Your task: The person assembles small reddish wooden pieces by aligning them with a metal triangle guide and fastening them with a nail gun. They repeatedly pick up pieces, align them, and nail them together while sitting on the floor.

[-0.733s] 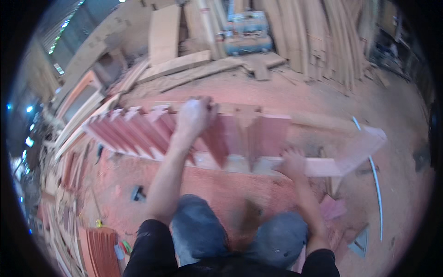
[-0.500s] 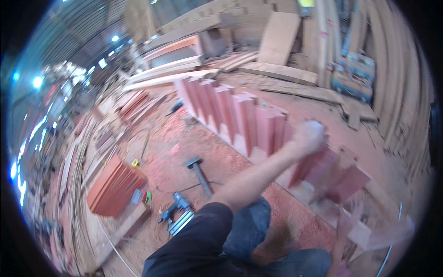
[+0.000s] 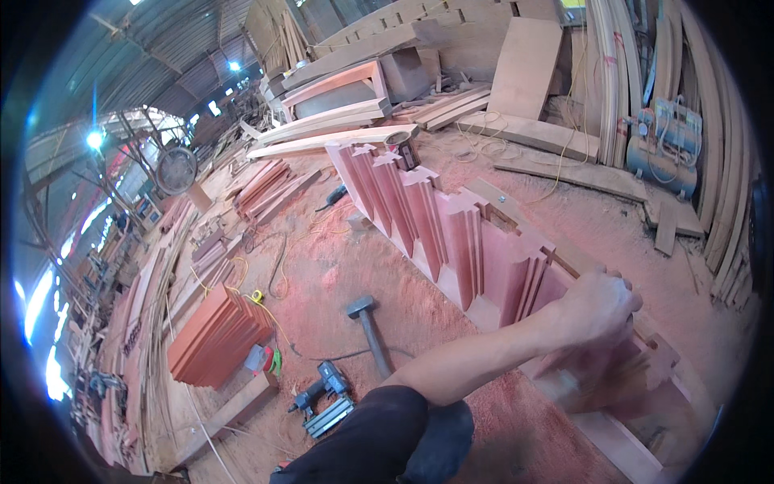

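Note:
A long row of reddish-pink wooden slats point(image 3: 427, 214) stands slanted between long rails on the dusty floor, running from upper middle to lower right. Over the near part of the row, my left hand point(image 3: 597, 310) is closed at the top edge of a slat, its fingers curled on the far side. Below it, a brownish motion smear point(image 3: 621, 383) crosses the near slats. This may be my right hand and forearm, but its fingers and anything in them cannot be made out. A hammer point(image 3: 368, 331) and a nail gun point(image 3: 324, 399) lie left of my left forearm.
A stack of reddish slats point(image 3: 218, 335) sits at left beside a wooden block point(image 3: 230, 415). Cords cross the sawdust. Behind the row stand an open tin point(image 3: 401, 149), planks point(image 3: 524, 73) and a blue air compressor point(image 3: 665, 149). More lumber point(image 3: 262, 189) lies at far left.
The view has shifted, so the floor things sit lower and the row appears further right. My left hand stays closed at the row. A blurred hand at lower right no longer shows there distinctly.

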{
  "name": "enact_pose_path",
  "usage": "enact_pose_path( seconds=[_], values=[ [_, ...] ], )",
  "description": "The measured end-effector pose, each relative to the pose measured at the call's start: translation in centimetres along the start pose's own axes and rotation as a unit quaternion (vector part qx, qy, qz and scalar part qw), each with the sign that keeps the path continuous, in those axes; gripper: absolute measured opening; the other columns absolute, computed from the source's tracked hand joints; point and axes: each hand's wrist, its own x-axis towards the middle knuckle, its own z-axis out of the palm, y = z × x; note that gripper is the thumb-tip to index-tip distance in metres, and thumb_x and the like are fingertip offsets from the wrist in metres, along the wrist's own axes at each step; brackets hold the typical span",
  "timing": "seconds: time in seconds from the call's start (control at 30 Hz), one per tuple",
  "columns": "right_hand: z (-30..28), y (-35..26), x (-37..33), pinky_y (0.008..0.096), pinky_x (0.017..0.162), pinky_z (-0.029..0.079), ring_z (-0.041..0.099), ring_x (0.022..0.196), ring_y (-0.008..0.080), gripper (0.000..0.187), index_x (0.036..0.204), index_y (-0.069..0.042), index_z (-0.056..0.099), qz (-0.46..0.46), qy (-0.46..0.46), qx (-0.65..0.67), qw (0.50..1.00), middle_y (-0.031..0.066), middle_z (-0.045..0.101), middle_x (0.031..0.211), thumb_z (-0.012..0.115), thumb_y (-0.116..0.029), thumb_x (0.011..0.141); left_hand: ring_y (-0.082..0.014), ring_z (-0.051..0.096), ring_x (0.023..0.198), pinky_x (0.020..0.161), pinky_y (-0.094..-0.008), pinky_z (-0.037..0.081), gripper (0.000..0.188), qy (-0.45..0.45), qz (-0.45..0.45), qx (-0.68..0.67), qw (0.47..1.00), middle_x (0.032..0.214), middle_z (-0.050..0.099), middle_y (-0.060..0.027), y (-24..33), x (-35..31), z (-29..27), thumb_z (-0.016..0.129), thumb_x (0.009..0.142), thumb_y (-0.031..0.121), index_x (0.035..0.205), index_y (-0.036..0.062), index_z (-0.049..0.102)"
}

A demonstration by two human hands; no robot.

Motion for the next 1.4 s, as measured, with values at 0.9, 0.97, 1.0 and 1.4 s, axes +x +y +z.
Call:
enact_pose_path(
  seconds=[0.9,0.97,1.0,1.4],
  values=[
    [-3.9,-12.8,6.4,0.0517,0.083,0.061,0.077,0.089,0.0408,0.037,0.102,-0.012,0.081,0.410,-0.245,0.144,0.867,0.0167,0.080,0.094,0.080,-0.047,0.087,-0.0298,0.064,0.108,0.089,-0.0454,0.045,0.050,-0.171,-0.073,-0.080,0.979,0.119,0.067,-0.0088,1.3,-0.4,-3.5,0.074,0.089,0.026,0.136,0.0101,0.067],
    [-4.2,-13.9,8.7,0.0516,0.084,0.061,0.077,0.091,0.0418,0.041,0.105,-0.010,0.081,0.455,-0.183,0.149,0.859,0.0179,0.080,0.094,0.081,-0.048,0.088,-0.0306,0.064,0.109,0.091,-0.0459,0.046,0.049,-0.171,-0.075,-0.087,0.978,0.120,0.068,-0.0093,1.3,-0.3,-3.6,0.073,0.090,0.026,0.136,0.0098,0.068],
    [-4.0,-14.2,9.9,0.0502,0.085,0.061,0.077,0.092,0.0428,0.043,0.113,-0.006,0.080,0.500,-0.110,0.175,0.841,0.0208,0.080,0.098,0.080,-0.044,0.092,-0.0306,0.065,0.109,0.091,-0.0459,0.046,0.049,-0.186,-0.071,-0.080,0.977,0.120,0.069,-0.0095,1.3,-0.3,-3.5,0.074,0.091,0.025,0.136,0.0099,0.068],
    [3.2,-15.2,18.9,0.0547,0.073,0.060,0.077,0.081,0.0408,0.032,0.102,-0.009,0.078,0.594,0.023,0.206,0.777,0.0181,0.078,0.088,0.075,-0.040,0.097,-0.0337,0.066,0.117,0.095,-0.0505,0.047,0.043,-0.271,-0.098,-0.094,0.953,0.131,0.070,-0.0130,1.4,0.8,-4.7,0.071,0.098,0.034,0.134,0.0096,0.068]
  ],
)
